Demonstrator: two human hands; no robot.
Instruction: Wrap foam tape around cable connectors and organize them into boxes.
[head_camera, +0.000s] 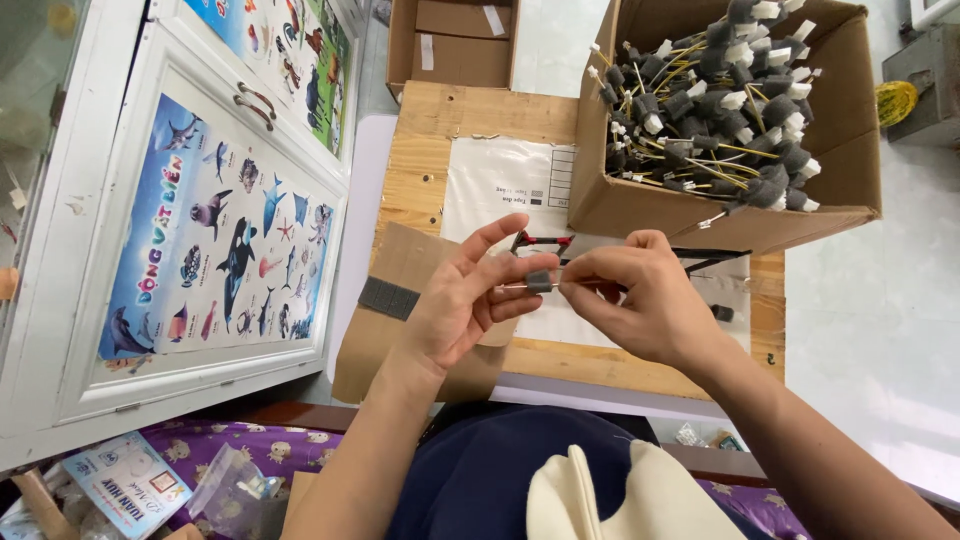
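A small dark grey foam block (540, 281) threaded on a thin metal wire (512, 287) sits in the air between the person's two hands, above a pale wooden board (430, 150). The left hand (462, 300) pinches the block between thumb and fingertips, its other fingers spread loosely upward. The right hand (640, 295) closes its thumb and forefinger on the wire just beside the block, the remaining fingers curled in. Just behind the hands lies a red-handled wire tool (540, 240) on a white printed plastic sheet (500, 185). Under the left wrist lies a flat piece of brown cardboard (400, 330) bearing a dark foam strip (388, 298). Beyond the right hand stands an open brown cardboard box (850, 150) heaped with finished wires tipped in dark foam and white connectors (720, 100).
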